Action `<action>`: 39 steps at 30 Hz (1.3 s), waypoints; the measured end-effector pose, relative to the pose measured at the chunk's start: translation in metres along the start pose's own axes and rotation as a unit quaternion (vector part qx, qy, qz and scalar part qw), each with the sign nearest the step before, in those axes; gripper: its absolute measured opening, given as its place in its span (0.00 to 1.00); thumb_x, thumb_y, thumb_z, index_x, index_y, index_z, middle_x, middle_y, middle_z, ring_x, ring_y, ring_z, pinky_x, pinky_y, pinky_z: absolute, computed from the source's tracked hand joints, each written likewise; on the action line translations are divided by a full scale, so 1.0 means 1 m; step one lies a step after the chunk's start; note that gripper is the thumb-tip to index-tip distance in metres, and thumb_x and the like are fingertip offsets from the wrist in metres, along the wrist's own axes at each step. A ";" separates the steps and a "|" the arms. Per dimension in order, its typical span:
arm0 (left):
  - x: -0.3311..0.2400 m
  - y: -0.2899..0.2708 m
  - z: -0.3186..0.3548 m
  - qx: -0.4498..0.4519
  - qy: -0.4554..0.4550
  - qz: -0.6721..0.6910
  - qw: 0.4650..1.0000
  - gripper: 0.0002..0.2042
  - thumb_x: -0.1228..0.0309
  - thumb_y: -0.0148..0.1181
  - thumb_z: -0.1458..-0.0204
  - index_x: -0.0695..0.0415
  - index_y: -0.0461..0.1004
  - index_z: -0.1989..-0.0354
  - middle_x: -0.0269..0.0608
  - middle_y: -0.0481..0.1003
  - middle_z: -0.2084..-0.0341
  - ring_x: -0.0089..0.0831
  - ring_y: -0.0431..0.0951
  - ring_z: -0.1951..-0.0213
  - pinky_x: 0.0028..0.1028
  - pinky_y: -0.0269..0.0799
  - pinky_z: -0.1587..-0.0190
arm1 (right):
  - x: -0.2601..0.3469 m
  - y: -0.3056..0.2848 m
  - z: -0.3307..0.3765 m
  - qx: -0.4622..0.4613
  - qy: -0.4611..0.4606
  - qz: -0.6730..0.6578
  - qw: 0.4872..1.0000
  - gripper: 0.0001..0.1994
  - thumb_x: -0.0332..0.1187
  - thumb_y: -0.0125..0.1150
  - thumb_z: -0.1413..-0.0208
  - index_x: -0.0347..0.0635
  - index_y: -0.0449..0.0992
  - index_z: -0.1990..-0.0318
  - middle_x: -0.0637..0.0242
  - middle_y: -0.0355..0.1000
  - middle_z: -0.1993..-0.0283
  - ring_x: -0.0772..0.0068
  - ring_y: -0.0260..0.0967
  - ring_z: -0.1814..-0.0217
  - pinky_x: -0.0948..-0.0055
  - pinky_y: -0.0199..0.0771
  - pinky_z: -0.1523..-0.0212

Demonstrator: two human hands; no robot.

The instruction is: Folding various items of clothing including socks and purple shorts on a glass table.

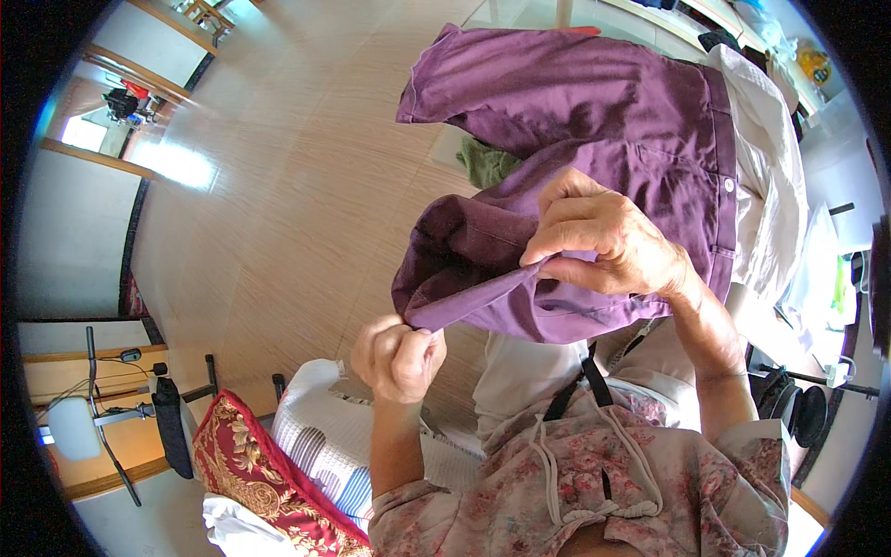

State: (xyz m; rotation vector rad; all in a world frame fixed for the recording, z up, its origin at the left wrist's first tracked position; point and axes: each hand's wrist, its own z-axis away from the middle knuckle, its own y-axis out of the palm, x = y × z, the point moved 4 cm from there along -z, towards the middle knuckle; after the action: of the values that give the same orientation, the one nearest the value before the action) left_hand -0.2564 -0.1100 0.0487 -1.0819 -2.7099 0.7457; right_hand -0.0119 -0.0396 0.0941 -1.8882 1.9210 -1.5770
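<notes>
Purple shorts [594,102] lie spread in front of me, with the buttoned waistband toward the right and the two leg openings toward the left. My left hand [401,357] is closed on the hem of the nearer leg, pinching its lower corner. Farther along the same edge, my right hand [608,237] pinches the fabric between thumb and fingers. Between the hands the hem is drawn into a straight edge, and the leg opening gapes dark above it. A white cloth [766,167] lies beyond the waistband, and a green cloth [487,162] shows between the legs.
At my left are a red and gold patterned cushion [246,464] and a pale quilted cover [325,422]. An exercise bike [93,418] stands at the lower left. Wood-look floor [278,213] stretches away to the left. Cluttered shelving [807,65] lines the upper right.
</notes>
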 end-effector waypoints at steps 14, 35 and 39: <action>0.032 0.018 0.045 0.011 -0.553 0.430 0.713 0.24 0.58 0.50 0.37 0.60 0.69 0.83 0.36 0.69 0.85 0.22 0.67 0.80 0.25 0.62 0.77 | 0.011 -0.023 0.016 0.031 0.002 -0.048 0.998 0.10 0.31 0.71 0.55 0.45 0.81 0.63 0.72 0.75 0.63 0.61 0.65 0.54 0.63 0.66 0.50; 0.015 0.041 0.064 -0.029 -0.648 0.702 0.295 0.18 0.64 0.47 0.35 0.64 0.68 0.45 0.51 0.73 0.47 0.41 0.72 0.43 0.44 0.65 0.38 | 0.041 -0.006 0.035 0.073 -0.040 0.001 0.997 0.10 0.30 0.71 0.56 0.45 0.80 0.64 0.70 0.74 0.66 0.60 0.69 0.56 0.64 0.73 0.57; 0.011 0.049 0.057 -0.111 -0.617 0.749 0.213 0.21 0.61 0.45 0.35 0.64 0.66 0.42 0.52 0.70 0.43 0.44 0.67 0.39 0.48 0.60 0.35 | 0.039 -0.006 0.042 0.087 -0.013 0.019 0.996 0.10 0.29 0.71 0.57 0.45 0.79 0.64 0.70 0.74 0.66 0.61 0.69 0.56 0.65 0.73 0.57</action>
State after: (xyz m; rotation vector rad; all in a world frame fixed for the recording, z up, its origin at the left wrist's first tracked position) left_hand -0.2507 -0.0946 -0.0255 1.3116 -0.0214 -0.4849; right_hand 0.0083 -0.0931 0.1005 -1.7842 1.7357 -1.6404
